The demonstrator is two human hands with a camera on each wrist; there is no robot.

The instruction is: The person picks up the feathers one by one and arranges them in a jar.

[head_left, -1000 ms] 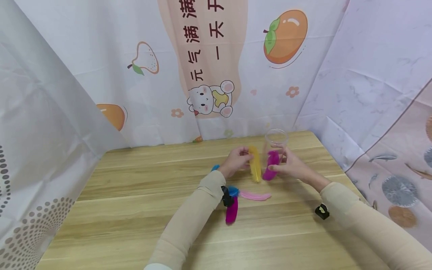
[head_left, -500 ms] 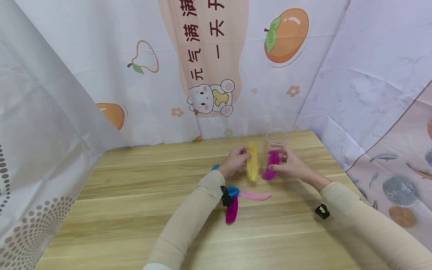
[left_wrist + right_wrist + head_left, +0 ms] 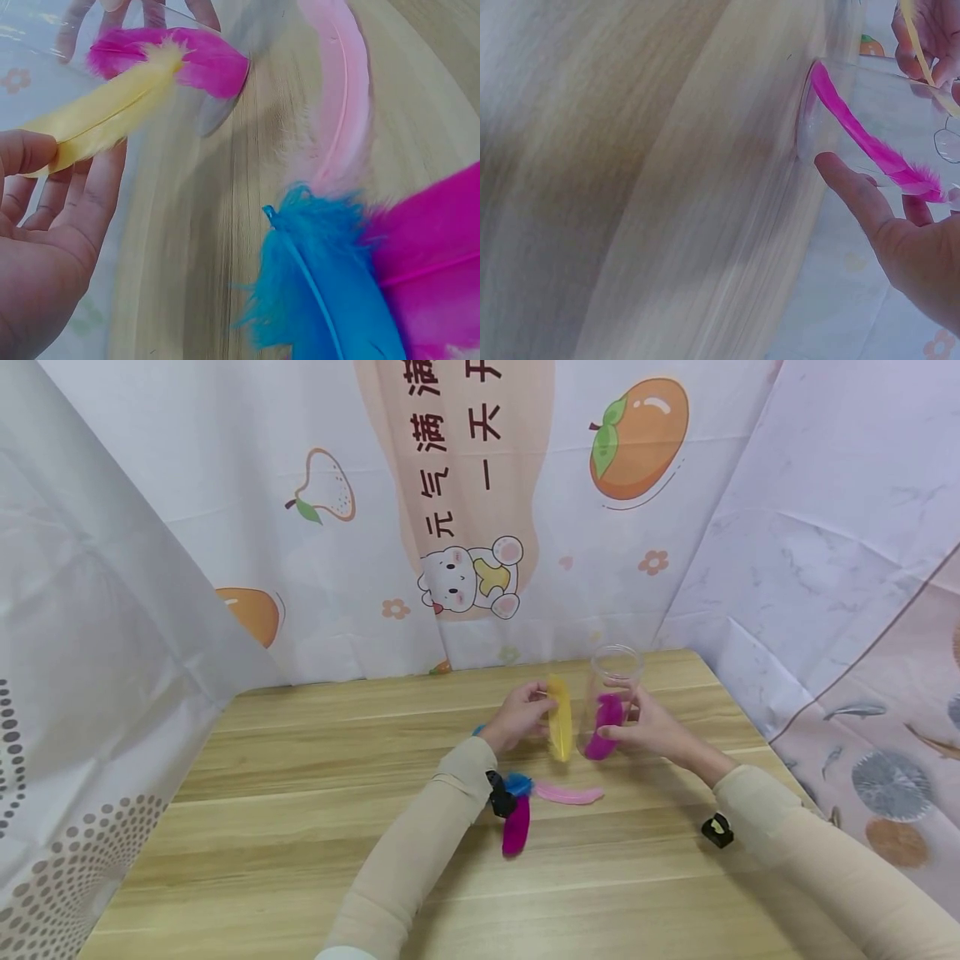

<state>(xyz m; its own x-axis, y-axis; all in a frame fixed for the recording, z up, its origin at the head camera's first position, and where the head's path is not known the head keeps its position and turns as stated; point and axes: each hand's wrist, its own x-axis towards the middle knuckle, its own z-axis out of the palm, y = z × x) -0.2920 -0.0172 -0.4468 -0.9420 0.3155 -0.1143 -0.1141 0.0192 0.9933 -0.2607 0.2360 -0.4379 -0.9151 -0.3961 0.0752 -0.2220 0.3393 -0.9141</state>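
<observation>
My left hand [image 3: 519, 717] pinches a yellow feather [image 3: 559, 725] near its upper end, thumb against fingers. The feather hangs nearly upright, just left of a clear plastic cup [image 3: 617, 662]. My right hand [image 3: 651, 727] curls round the cup from the right side and holds it upright on the table. Inside the cup leans a magenta feather [image 3: 862, 139], seen through the clear wall. In the left wrist view the yellow feather's fluffy end [image 3: 166, 64] overlaps the magenta feather in the cup.
Near my left wrist, a blue feather [image 3: 322, 285], a pink feather [image 3: 568, 794] and another magenta feather [image 3: 516, 828] lie on the wooden table [image 3: 300, 827]. More blue [image 3: 478, 730] shows beside the left hand. A printed curtain [image 3: 337, 577] hangs behind the table.
The yellow feather has shifted slightly left and up, away from the cup, and turned a little more upright. The right hand and cup have stayed in place.
</observation>
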